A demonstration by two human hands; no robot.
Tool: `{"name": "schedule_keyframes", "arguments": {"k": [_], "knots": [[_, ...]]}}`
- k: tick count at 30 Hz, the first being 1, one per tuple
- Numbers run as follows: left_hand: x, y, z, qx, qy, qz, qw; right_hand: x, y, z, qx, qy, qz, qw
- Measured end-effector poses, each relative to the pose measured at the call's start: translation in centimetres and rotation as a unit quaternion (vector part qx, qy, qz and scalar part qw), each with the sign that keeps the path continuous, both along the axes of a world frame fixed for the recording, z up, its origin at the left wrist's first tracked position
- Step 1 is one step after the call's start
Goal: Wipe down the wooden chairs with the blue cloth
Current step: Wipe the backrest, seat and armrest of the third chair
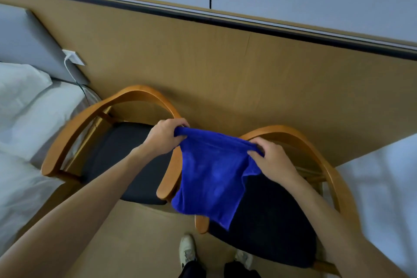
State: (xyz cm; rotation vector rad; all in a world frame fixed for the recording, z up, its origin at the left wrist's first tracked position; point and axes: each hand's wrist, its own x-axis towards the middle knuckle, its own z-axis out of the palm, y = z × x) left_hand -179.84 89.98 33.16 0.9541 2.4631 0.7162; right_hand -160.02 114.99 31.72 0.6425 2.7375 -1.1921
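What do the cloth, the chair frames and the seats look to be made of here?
Cloth: soft blue microfibre or terry, by its nap and limp drape.
Chair frames: bent wood, glossy amber varnish with highlights.
Seats: dark matte padding, probably fabric; weave too blurred to tell.

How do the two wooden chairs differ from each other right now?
The left chair stands beside the bed with its dark seat in plain view; the right chair is nearer the person and partly hidden by the blue cloth held by the left hand and right hand. Both share curved wooden armrests and dark seats.
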Motion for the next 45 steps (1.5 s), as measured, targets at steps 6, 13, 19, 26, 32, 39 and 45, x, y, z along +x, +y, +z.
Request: {"name": "schedule_keyframes", "arguments": {"k": [6,13,19,26,32,39,45], "knots": [[-1.8,2.1,3.3,0.069,0.063,-0.032,0.995,-1.4,2.1,3.6,0.035,0.101,-0.041,0.993],[0.7,-0.7,-3.7,-0.013,-0.015,-0.066,0.998,1.7,-1.1,-3.5,-0.027,-0.009,-0.025,0.999],[3.6,-4.8,-12.3,-0.176,-0.12,-0.163,0.963,5.9,-5.5,-12.4,-0.091,-0.156,0.047,0.982],[4.5,-4.9,-19.8,-0.239,-0.142,-0.148,0.949,6.9,-5.9,-18.6,-0.134,-0.201,0.047,0.969],[4.8,0.0,-26.8,-0.303,0.015,-0.079,0.95,2.6,-3.8,-24.4,-0.051,-0.194,-0.018,0.979],[5.9,0.9,-30.9,-0.196,-0.119,-0.007,0.973,1.9,-9.0,-28.1,0.093,-0.046,0.131,0.986],[6.8,-2.7,-31.1,-0.049,-0.29,0.095,0.951,4.6,-16.9,-29.9,-0.121,-0.061,-0.105,0.985]]}}
